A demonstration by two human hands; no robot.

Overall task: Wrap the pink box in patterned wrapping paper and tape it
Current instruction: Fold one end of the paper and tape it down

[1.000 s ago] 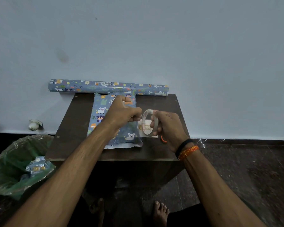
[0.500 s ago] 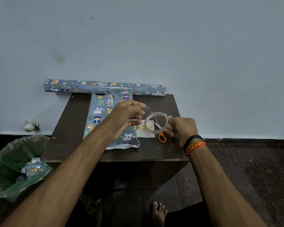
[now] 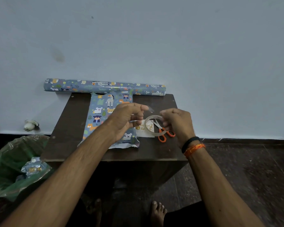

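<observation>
My right hand [image 3: 177,123] grips one clear tape ring [image 3: 154,125]; my left hand [image 3: 126,120] pinches its pulled strip end [image 3: 149,109]. One animal-print wrapped box [image 3: 105,115] on dark wooden table [image 3: 69,126]. One matching paper roll [image 3: 103,86], one orange-handled scissors [image 3: 163,134]. Green-lined bin [image 3: 5,169] holds paper scraps [image 3: 32,167].

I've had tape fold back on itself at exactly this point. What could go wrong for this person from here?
The free tape strip pinched by the left hand hangs in the air and may curl and stick to itself. Both hands are busy, the right hand gripping the tape roll, so nothing presses the wrapped box and its paper could loosen. The scissors lie under the roll, awkward to reach.
</observation>
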